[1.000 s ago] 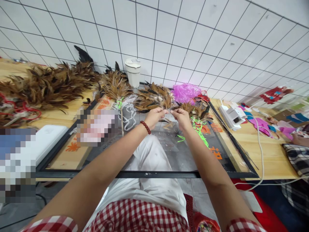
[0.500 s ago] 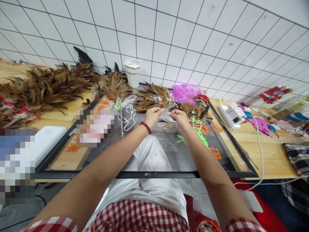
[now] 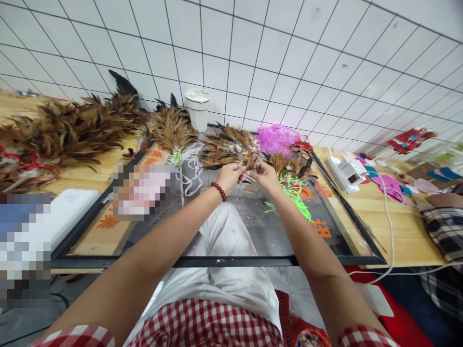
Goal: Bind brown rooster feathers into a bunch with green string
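Above the glass-topped table my left hand (image 3: 231,176), with a bead bracelet on its wrist, is pinched closed. My right hand (image 3: 264,175) is closed too, its fingertips meeting those of the left. A thin pale-and-brown piece that looks like a feather (image 3: 249,179) shows between them, mostly covered by the fingers. Just beyond both hands lies a heap of loose brown feathers (image 3: 227,147). To the left, a feather bundle (image 3: 171,127) on a stick is bound with green cord. Neon green cords (image 3: 298,197) lie right of my right hand.
A lidded white cup (image 3: 197,111) stands against the tiled wall. Pink plastic (image 3: 277,138) lies behind the right hand. White string (image 3: 191,171) is left of the hands. A charger block (image 3: 347,173) with a cable sits right of the black table frame (image 3: 231,260). Another person's plaid sleeve (image 3: 443,231) is far right.
My hands have come together, closing the gap between their fingertips. At the far right, more of the other person's arm has come into view.
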The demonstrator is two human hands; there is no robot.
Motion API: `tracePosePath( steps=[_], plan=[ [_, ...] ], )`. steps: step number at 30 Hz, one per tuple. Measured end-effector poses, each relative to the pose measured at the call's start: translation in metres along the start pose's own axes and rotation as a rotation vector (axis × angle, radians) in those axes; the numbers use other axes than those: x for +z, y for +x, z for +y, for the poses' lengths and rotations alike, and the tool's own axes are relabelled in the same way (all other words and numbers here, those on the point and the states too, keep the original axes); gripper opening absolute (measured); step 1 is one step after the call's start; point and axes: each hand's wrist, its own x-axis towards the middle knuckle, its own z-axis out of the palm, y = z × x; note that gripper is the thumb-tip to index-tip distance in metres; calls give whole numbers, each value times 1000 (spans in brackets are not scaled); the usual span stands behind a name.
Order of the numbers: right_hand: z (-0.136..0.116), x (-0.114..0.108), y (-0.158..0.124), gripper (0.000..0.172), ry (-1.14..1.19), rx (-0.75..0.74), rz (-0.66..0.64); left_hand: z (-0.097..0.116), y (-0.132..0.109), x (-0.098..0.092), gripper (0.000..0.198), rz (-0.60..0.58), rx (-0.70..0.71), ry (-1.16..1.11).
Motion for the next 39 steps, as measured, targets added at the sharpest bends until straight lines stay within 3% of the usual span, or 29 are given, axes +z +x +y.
tracePosePath(
  steps=[4,9,14,16,18,21,23,26,31,36,39],
  plan=[
    [-6,-3,-1,41,267,56,-53,0,-1,-3,26,-111,-79,7],
    [-9,-7,-3,42,331,72,-35,-1,-2,-4,22,-312,-166,-31],
    [-12,-7,-4,36,358,88,-22,-1,-1,-5,20,-323,-169,-32],
    [-15,-9,-6,34,397,119,-106,1,-2,-6,20,-274,-171,-68],
    [-17,-12,-9,43,438,149,-281,3,-2,-6,21,-255,-192,-94],
    [-16,-17,-12,41,466,168,-525,7,-4,-7,18,-334,-258,-104],
    [-14,-18,-13,37,469,177,-573,8,-5,-7,18,-408,-303,-119],
    [-12,-16,-11,37,498,190,-494,8,-6,-8,20,-451,-321,-145],
    [-12,-10,-6,37,523,225,-229,5,-5,-8,20,-482,-287,-152],
    [-5,-8,2,35,499,240,67,1,-4,-4,21,-340,-197,-141],
    [-1,-7,5,34,427,225,162,-2,-4,0,20,-319,-110,-52]
  ],
)
